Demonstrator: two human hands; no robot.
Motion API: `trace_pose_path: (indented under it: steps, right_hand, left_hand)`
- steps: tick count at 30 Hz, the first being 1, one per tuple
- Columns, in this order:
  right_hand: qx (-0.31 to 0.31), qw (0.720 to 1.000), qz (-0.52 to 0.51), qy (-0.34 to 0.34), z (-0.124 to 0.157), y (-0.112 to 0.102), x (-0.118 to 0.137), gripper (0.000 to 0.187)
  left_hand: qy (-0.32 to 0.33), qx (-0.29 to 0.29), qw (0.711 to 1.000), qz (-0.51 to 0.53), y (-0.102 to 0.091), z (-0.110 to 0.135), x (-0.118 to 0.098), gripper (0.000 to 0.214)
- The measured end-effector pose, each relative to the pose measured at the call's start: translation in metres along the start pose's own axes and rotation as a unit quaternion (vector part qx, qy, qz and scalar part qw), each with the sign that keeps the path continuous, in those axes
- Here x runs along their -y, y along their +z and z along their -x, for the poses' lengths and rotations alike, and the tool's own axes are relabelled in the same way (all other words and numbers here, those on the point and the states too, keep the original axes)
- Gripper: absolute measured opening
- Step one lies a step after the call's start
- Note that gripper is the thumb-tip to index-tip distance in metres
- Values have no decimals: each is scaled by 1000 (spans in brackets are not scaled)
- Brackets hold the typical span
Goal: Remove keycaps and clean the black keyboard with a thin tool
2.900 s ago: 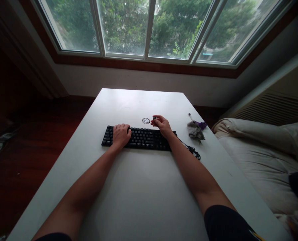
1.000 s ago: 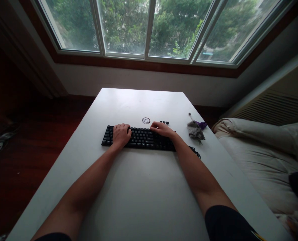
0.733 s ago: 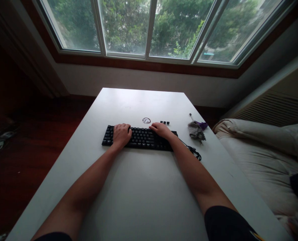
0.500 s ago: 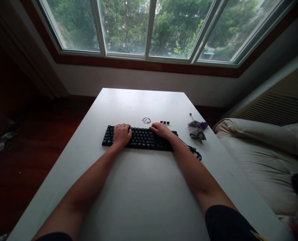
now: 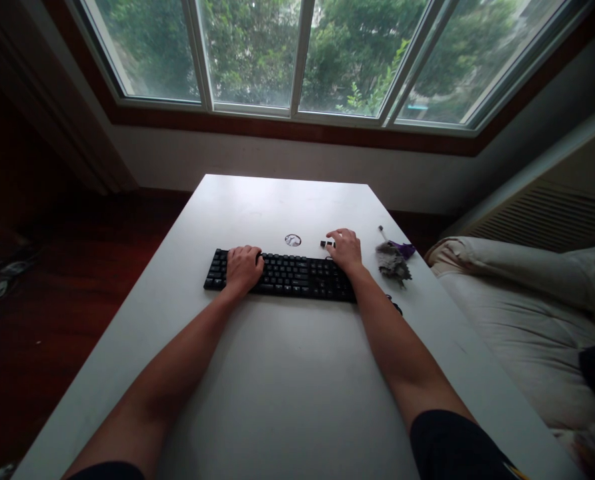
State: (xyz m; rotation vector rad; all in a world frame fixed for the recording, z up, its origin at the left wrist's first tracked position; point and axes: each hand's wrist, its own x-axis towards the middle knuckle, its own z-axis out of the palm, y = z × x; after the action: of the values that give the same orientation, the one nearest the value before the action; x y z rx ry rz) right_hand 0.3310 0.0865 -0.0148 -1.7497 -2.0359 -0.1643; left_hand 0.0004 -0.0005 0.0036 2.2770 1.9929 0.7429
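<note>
A black keyboard (image 5: 290, 277) lies across the white table in front of me. My left hand (image 5: 244, 267) rests on its left part, fingers curled over the back edge; the fingertips are hidden. Beyond the keyboard's back right side, my right hand (image 5: 346, 248) hovers with thumb and forefinger apart, nothing visible between them. Just at these fingers are small black keycaps (image 5: 323, 244), partly covered by the hand. A round patterned disc (image 5: 293, 240) lies behind the middle of the keyboard.
Right of my right hand lie a grey cloth (image 5: 392, 261) with a purple piece (image 5: 405, 250) and a thin white stick (image 5: 383, 233). The coiled black cable (image 5: 396, 307) is partly behind my forearm. A cushioned sofa (image 5: 507, 313) stands along the table's right side.
My right hand has lifted off the keyboard's upper right area and moved right and away from me to the keycaps, its fingers spreading. My left hand has stayed put.
</note>
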Motion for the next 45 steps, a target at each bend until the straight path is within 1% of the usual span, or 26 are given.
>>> trace_pose_path:
  steps: [3, 10, 18, 21, 23, 25, 27, 29, 31, 33, 34, 37, 45]
  right_hand:
    - [13, 1000, -4, -20, 0, 7, -2, 28]
    - [18, 999, -9, -28, -2, 13, -5, 22]
    - [23, 999, -7, -24, -2, 12, -2, 14]
    - [18, 999, -13, -42, -2, 9, 2, 13]
    - [25, 997, -27, -60, -4, 3, 6, 13]
    - [47, 995, -56, -70, -5, -7, 10, 14]
    - [85, 989, -103, -71, -7, -18, 14, 16]
    - [142, 973, -165, -74, -8, -29, 17, 19]
    - [211, 951, -212, -77, -8, -38, 18, 20]
    - [265, 934, -229, -76, -7, -43, 20, 20]
    - [282, 928, -230, -76, -6, -44, 21, 19]
    - [300, 923, -226, -79, -4, -43, 24, 18]
    - [306, 925, -208, -85, -2, -46, 33, 14]
  left_hand:
    - [3, -3, 1000, 1, 1, 0, 0, 25]
    - [0, -4, 1000, 1, 1, 0, 0, 26]
    - [4, -3, 1000, -3, 1, 0, 1, 26]
    - [4, -3, 1000, -6, 1, 0, 1, 26]
    - [2, -2, 1000, -6, 1, 0, 1, 27]
    - [1, -2, 1000, -4, 2, 0, 1, 27]
    - [-2, 0, 1000, -2, 2, 0, 0, 27]
    - [-6, 4, 1000, 0, 1, -1, 0, 27]
    - [-8, 8, 1000, 1, 0, -1, -1, 27]
    - [-9, 9, 1000, 1, -1, -1, -1, 28]
    - [-8, 9, 1000, 0, -1, -1, -1, 28]
    - [-4, 6, 1000, 0, -1, 0, -1, 28]
    - [-1, 4, 1000, 1, 0, -1, -1, 27]
